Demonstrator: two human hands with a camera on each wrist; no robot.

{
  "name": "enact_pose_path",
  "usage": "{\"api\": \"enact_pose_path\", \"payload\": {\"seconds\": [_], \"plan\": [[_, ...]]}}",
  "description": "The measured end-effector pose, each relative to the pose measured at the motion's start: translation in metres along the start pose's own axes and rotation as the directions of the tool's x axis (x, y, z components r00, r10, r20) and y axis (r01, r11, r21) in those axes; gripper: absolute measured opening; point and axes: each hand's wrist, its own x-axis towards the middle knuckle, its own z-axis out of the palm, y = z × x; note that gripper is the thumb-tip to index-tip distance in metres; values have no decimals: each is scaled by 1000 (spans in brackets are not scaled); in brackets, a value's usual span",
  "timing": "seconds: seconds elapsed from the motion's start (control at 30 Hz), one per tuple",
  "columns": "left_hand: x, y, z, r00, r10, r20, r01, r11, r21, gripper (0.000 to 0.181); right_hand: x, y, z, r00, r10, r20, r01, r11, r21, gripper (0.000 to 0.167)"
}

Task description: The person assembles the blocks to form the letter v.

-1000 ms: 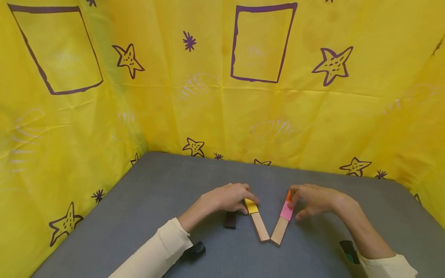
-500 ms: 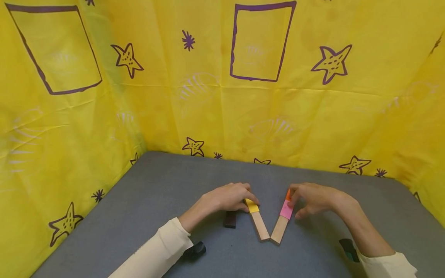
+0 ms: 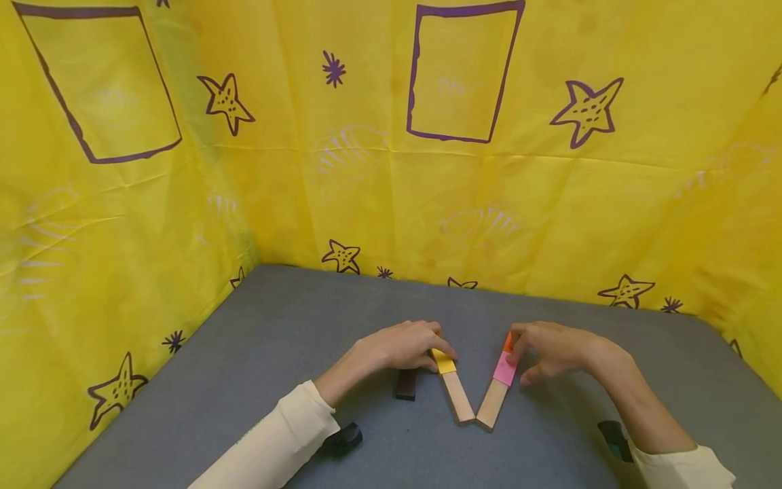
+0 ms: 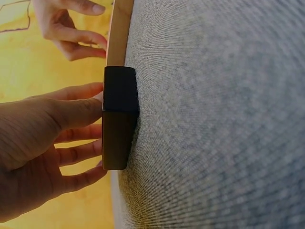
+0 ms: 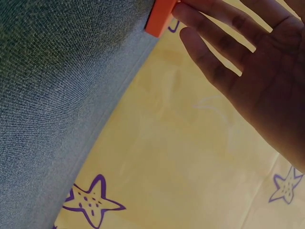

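Note:
On the grey cloth, flat blocks form a V. Its left arm has a plain wooden block [image 3: 458, 399] and a yellow block [image 3: 444, 364]; its right arm has another plain block [image 3: 491, 405], a pink block [image 3: 504, 369] and an orange block [image 3: 508, 341]. My left hand [image 3: 402, 345] pinches the yellow block between thumb and fingers, partly hiding it. My right hand [image 3: 554, 350] touches the orange and pink blocks with its fingers, its thumb apart from them. In the right wrist view, relaxed fingers reach the orange block [image 5: 161, 18].
A dark block [image 3: 406, 386] lies under my left hand, left of the V; in the left wrist view this dark block [image 4: 120, 119] partly hides the fingers. Black objects sit near both cuffs. A yellow patterned curtain [image 3: 275, 204] borders the back and sides.
My left thumb has closed in against the yellow block, which shifted very slightly right with the plain block below it. The right hand has stayed nearly still.

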Motion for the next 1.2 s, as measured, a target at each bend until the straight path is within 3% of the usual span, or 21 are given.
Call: {"api": "enact_pose_path", "payload": {"seconds": [0.57,1.2], "plan": [[-1,2,-1,1000,-3,-7,3,1000,19,36,-1,-1,0,1000,-12,-17,12,1000,-9,24],[-1,2,-2,1000,6,16,-7,1000,20,35,0,-3,0,999,37,17,-37,999,0,25]]}}
